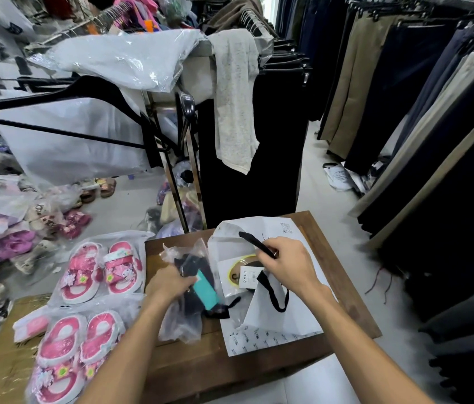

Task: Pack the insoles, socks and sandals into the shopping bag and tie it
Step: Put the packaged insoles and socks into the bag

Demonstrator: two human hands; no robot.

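Your left hand [171, 282] is curled round the clear plastic packet of dark socks [192, 290], the one with the teal label, and holds it just above the wooden worktop [343, 275] at lower centre of the frame. Your right hand [286, 265] pinches one black handle [256, 244] of the white shopping bag [285, 313] and lifts it, which holds the bag's mouth open towards the left of the frame. The second handle [273, 295] hangs slack in a loop below that hand.

The relation to mind: the bag's opening lies immediately to the right of the sock packet, nearly touching it. The packet's long axis runs from upper left to lower right of the frame, slanting towards the mouth, so it looks as if a short slide to the right by your left hand would take it in. A yellow-rimmed insole packet with a white tag [244, 274] shows inside the mouth, so the insoles seem to be in already.

Two bagged pairs of pink sandals [101, 271] [72, 354] lie at lower left of the frame, on your left-hand side and well apart from the bag. Your left hand is the nearer one for them once the socks are in. The bag is not yet tied.
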